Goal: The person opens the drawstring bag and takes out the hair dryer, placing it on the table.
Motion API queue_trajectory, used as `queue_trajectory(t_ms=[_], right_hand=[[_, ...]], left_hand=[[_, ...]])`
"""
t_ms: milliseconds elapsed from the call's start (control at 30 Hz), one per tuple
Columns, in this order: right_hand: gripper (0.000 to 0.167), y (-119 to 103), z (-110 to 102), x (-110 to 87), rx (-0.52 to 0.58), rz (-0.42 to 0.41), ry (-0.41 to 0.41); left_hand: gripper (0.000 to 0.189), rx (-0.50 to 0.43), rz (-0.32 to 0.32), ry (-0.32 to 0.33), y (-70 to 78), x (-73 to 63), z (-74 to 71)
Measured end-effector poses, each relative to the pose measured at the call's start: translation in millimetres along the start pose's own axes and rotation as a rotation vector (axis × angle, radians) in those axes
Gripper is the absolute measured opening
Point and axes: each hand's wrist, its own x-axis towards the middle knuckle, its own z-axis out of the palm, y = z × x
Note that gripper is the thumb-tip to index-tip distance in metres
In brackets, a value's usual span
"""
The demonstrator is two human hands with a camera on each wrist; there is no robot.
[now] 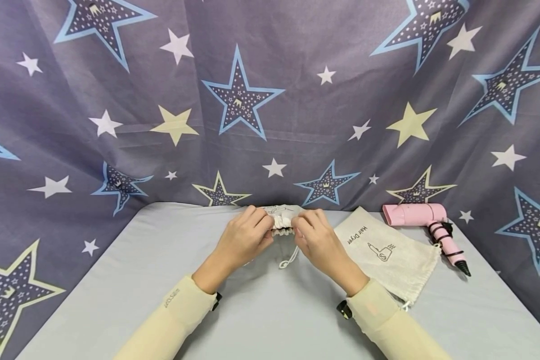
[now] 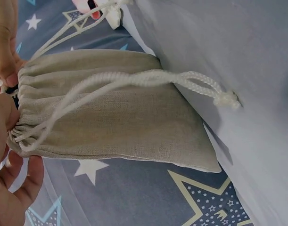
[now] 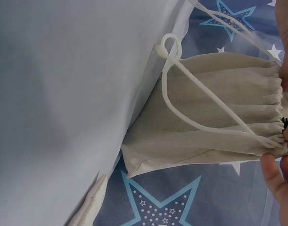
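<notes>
Fabric-enclosed tabletop nook, star-print curtain [image 1: 297, 135] hung around, pale grey table [image 1: 270, 310], wider room unclear

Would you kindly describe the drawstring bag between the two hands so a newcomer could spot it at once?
Find the grey-covered table before the star-patterned curtain. Near the middle of the table's far edge, the left hand and right hand grip a beige drawstring bag. Unlike the Hair Dryer bag lying flat to the right, this one's mouth is bunched between the hands.
</notes>
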Motion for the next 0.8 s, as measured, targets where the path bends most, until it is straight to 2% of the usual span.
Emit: queue_trajectory(t_ms=[233,500,800], right_hand=[[0.017,1.9,1.3,-1.2,0.000,-0.002,0.022],[0.013,3.7,-0.3,-0.6,0.017,-0.015,0.043],[0.017,8.1,-4.6,-0.5,0.013,0.014,0.034]], left_hand=[[0.010,0.022,0.030,-0.009,-1.1,-0.2,-0.1],[0.013,0.080,0.119,-0.013,-2.2,1.2,-1.1],[0.011,0.109,0.102,-0.038,-5.6,-1.7,-0.5]])
